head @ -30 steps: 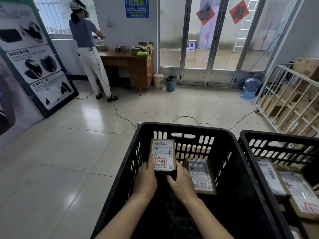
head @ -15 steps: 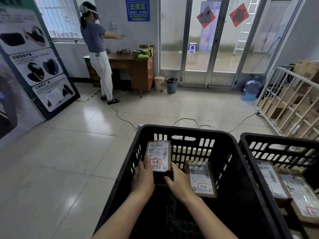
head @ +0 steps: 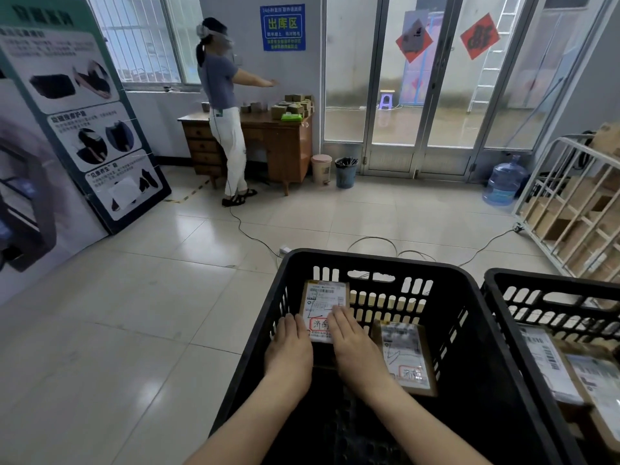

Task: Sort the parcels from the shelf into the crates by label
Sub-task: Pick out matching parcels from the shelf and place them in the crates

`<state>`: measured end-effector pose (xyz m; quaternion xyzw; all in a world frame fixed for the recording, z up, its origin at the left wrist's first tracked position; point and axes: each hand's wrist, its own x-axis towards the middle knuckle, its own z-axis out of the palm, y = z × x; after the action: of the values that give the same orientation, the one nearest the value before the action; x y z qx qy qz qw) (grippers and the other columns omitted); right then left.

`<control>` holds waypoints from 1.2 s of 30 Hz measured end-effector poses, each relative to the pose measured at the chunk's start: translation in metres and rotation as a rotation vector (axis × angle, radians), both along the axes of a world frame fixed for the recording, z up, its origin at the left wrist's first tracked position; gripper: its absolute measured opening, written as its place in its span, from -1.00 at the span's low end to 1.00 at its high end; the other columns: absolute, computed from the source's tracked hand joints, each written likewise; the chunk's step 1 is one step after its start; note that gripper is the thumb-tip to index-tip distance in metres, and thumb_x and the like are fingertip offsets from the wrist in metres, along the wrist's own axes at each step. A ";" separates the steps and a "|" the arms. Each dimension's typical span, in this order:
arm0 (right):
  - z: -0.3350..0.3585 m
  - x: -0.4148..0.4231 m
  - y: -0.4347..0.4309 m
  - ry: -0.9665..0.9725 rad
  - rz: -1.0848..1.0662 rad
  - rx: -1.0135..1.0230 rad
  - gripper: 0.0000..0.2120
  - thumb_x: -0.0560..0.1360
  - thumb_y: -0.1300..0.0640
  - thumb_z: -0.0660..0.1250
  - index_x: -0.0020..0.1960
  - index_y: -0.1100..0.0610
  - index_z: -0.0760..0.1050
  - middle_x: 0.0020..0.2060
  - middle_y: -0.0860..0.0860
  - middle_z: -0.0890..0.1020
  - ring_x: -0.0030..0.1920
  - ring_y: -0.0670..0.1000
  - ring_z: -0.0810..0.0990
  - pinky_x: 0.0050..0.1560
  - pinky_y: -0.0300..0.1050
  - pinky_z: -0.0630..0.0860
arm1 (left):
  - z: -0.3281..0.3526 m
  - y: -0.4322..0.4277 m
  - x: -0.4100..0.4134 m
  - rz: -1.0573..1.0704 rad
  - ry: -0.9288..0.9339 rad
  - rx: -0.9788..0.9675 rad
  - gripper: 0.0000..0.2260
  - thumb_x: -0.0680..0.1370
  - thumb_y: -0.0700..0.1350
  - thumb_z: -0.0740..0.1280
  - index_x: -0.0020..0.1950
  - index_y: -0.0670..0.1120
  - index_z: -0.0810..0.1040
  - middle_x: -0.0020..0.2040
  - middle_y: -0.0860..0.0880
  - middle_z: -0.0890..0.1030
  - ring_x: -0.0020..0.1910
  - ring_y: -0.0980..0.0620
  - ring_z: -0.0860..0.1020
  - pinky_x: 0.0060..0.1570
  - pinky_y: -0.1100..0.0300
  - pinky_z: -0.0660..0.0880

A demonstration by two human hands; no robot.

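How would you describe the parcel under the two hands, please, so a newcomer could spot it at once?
Find the left black crate of two. Inside, the far-left parcel is touched by the left hand and right hand; the neighbour parcel to its right is untouched.

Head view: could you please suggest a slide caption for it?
Left hand and right hand rest on a labelled parcel in the black crate, beside a second parcel.

Single head-worn view
It looks forward and down — close above a black slotted plastic crate (head: 375, 258), with pale tiled floor (head: 134, 313) and glass doors (head: 396, 95) farther.
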<state>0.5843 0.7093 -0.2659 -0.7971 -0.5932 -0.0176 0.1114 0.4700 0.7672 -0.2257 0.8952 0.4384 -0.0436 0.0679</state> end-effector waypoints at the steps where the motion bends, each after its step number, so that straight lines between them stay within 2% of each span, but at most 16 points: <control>1: -0.003 -0.002 0.000 -0.023 -0.013 0.012 -0.29 0.03 0.24 0.59 0.17 0.23 0.54 0.16 0.13 0.60 0.18 0.08 0.59 0.06 -0.11 0.54 | 0.001 -0.002 -0.003 -0.017 0.024 0.018 -0.28 0.51 -0.22 0.29 0.51 -0.26 -0.11 0.51 -0.21 0.01 0.51 -0.13 -0.01 0.46 0.09 0.10; 3: -0.006 -0.003 0.002 -0.042 -0.013 0.052 -0.28 -0.03 0.24 0.60 0.14 0.23 0.57 0.12 0.13 0.63 0.13 0.08 0.61 0.00 -0.11 0.59 | 0.003 -0.008 -0.009 -0.044 0.047 0.033 -0.30 0.52 -0.22 0.28 0.51 -0.27 -0.09 0.51 -0.22 0.03 0.51 -0.13 0.00 0.47 0.08 0.10; 5: 0.004 -0.005 0.001 -0.035 -0.025 0.035 -0.29 0.06 0.25 0.59 0.20 0.25 0.53 0.20 0.15 0.58 0.21 0.09 0.56 0.09 -0.10 0.56 | 0.007 -0.013 -0.014 -0.065 0.044 0.032 -0.31 0.52 -0.22 0.28 0.51 -0.26 -0.08 0.51 -0.21 0.04 0.51 -0.12 0.01 0.46 0.09 0.10; 6: 0.012 -0.007 0.000 -0.009 -0.030 0.014 -0.32 0.22 0.26 0.52 0.31 0.27 0.42 0.32 0.17 0.46 0.34 0.10 0.44 0.25 -0.07 0.45 | 0.011 -0.016 -0.016 -0.078 0.039 0.033 -0.30 0.52 -0.21 0.28 0.51 -0.25 -0.08 0.51 -0.21 0.04 0.51 -0.12 0.01 0.46 0.10 0.11; 8: 0.023 -0.009 -0.003 0.042 0.006 -0.056 -0.36 0.49 0.27 0.25 0.49 0.22 0.07 0.51 0.12 0.10 0.52 0.07 0.05 0.49 -0.04 0.08 | 0.017 -0.020 -0.022 -0.104 0.032 0.047 -0.30 0.52 -0.19 0.29 0.51 -0.24 -0.08 0.51 -0.20 0.05 0.51 -0.11 0.01 0.45 0.11 0.11; 9: 0.026 -0.008 -0.007 0.076 0.005 -0.084 -0.35 0.52 0.23 0.21 0.51 0.18 -0.03 0.53 0.09 0.01 0.53 0.05 -0.05 0.52 -0.05 -0.02 | 0.021 -0.022 -0.025 -0.114 0.029 0.054 -0.29 0.53 -0.18 0.29 0.51 -0.24 -0.09 0.51 -0.20 0.04 0.51 -0.12 0.01 0.46 0.10 0.10; 11: 0.032 -0.008 -0.018 0.099 -0.023 -0.103 -0.27 0.52 0.13 0.27 0.52 0.13 -0.10 0.53 0.06 -0.07 0.53 0.03 -0.12 0.52 -0.04 -0.09 | 0.028 -0.027 -0.030 -0.131 0.027 0.066 -0.27 0.53 -0.16 0.30 0.52 -0.23 -0.11 0.52 -0.19 0.01 0.52 -0.12 -0.02 0.47 0.09 0.04; 15: 0.040 -0.018 -0.052 0.111 -0.045 -0.105 -0.19 0.49 0.01 0.31 0.52 0.11 -0.14 0.53 0.04 -0.10 0.53 0.01 -0.13 0.52 -0.06 -0.10 | 0.035 -0.038 -0.042 -0.165 0.019 0.082 -0.25 0.52 -0.12 0.31 0.53 -0.19 -0.11 0.53 -0.17 0.03 0.53 -0.11 -0.02 0.48 0.08 0.00; 19: 0.049 -0.027 -0.090 0.128 -0.076 -0.124 -0.20 0.50 -0.04 0.29 0.52 0.11 -0.12 0.53 0.03 -0.06 0.53 0.00 -0.11 0.53 -0.07 -0.09 | 0.040 -0.052 -0.051 -0.207 -0.033 0.109 -0.25 0.49 -0.06 0.34 0.52 -0.15 -0.04 0.51 -0.12 0.12 0.51 -0.07 0.06 0.48 0.09 0.00; 24: 0.069 -0.040 -0.142 0.084 -0.142 -0.100 -0.23 0.51 -0.09 0.26 0.52 0.12 -0.09 0.53 0.02 -0.01 0.52 -0.01 -0.06 0.52 -0.08 -0.04 | 0.057 -0.074 -0.060 -0.303 -0.051 0.133 -0.23 0.49 0.01 0.34 0.53 -0.15 -0.04 0.52 -0.11 0.11 0.52 -0.06 0.04 0.49 0.09 -0.04; 30: 0.099 -0.067 -0.203 0.036 -0.268 -0.094 -0.28 0.51 -0.09 0.26 0.52 0.13 -0.01 0.51 0.03 0.09 0.51 0.00 0.03 0.48 -0.14 -0.02 | 0.071 -0.102 -0.079 -0.397 -0.099 0.154 -0.22 0.49 0.06 0.34 0.53 -0.14 -0.03 0.53 -0.10 0.10 0.53 -0.06 0.02 0.50 0.09 -0.04; 36: 0.116 -0.105 -0.263 0.005 -0.414 -0.088 -0.28 0.52 -0.08 0.24 0.52 0.15 -0.02 0.51 0.05 0.11 0.51 0.01 0.05 0.48 -0.13 0.01 | 0.081 -0.139 -0.102 -0.503 -0.135 0.141 -0.23 0.50 0.07 0.32 0.54 -0.12 -0.06 0.54 -0.10 0.07 0.53 -0.08 -0.02 0.51 0.07 -0.05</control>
<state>0.4790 0.4461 -0.1503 -0.9061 -0.4169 -0.0123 0.0717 0.3683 0.6281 -0.1449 0.9794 0.1985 0.0313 0.0216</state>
